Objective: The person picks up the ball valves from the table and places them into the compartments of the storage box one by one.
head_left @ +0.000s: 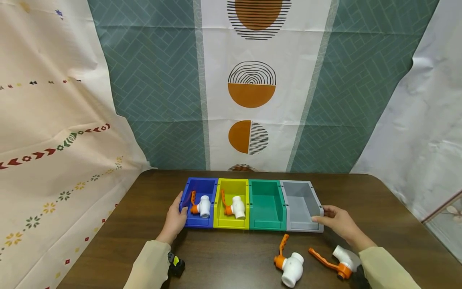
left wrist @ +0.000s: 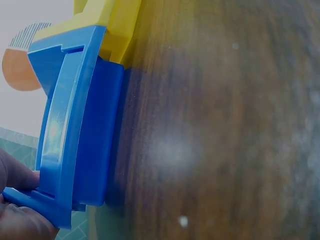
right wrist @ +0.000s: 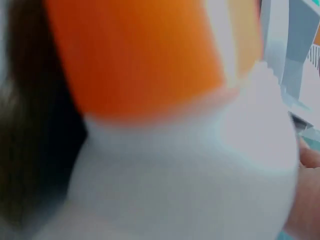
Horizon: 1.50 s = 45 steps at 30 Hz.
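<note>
A joined row of bins stands on the table: a blue bin point(head_left: 199, 223), a yellow bin point(head_left: 231, 224), a green bin point(head_left: 267, 204) and a grey bin point(head_left: 296, 202). My left hand point(head_left: 174, 221) holds the row's left end, its thumb inside the wall of the blue bin point(left wrist: 90, 135) and the fingers outside. At the other end, my right hand point(head_left: 341, 224) grips the grey bin's right wall, thumb over the rim. One white ball valve point(head_left: 204, 206) with an orange handle lies in the blue bin, another ball valve point(head_left: 238, 207) in the yellow one. Green and grey hold nothing.
Two more white ball valves lie on the dark wooden table point(head_left: 223, 257) in front of the row: one valve point(head_left: 292, 269) before the green bin, one valve point(head_left: 344, 261) under the right forearm. That second valve point(right wrist: 185, 165) fills the right wrist view. Patterned cloth hangs behind.
</note>
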Each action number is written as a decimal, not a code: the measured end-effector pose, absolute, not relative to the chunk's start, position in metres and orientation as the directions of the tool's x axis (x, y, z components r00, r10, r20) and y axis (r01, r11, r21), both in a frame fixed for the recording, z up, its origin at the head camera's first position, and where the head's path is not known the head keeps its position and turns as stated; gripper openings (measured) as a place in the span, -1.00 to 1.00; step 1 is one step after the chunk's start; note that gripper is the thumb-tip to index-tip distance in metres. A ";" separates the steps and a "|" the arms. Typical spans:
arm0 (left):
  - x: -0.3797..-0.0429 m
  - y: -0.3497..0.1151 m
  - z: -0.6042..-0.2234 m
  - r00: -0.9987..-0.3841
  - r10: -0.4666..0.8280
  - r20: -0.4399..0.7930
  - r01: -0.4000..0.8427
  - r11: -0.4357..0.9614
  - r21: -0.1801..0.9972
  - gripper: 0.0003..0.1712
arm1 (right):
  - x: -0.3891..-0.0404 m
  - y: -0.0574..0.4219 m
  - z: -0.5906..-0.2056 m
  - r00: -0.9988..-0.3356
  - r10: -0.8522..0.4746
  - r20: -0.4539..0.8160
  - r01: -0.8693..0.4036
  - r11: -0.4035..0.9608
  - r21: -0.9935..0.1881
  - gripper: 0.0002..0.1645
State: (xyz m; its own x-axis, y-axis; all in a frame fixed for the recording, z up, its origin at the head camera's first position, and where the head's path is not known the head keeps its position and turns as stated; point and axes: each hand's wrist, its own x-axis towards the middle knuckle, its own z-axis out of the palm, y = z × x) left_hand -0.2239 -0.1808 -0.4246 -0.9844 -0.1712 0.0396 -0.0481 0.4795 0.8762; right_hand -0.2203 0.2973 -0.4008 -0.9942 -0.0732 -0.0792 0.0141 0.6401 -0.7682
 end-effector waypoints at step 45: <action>-0.225 -0.185 -0.426 -0.998 -0.058 0.026 -0.008 0.525 0.851 -0.32 | -0.195 0.285 -0.380 -0.995 -0.065 0.072 -0.094 0.824 -0.559 0.23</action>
State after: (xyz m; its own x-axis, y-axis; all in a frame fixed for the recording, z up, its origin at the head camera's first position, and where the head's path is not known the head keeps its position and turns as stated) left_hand -0.2245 -0.1852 -0.4263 -0.9980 -0.0579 0.0258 -0.0085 0.5246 0.8513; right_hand -0.1946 0.2853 -0.3796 -0.9953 -0.0646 0.0716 -0.0937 0.8236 -0.5593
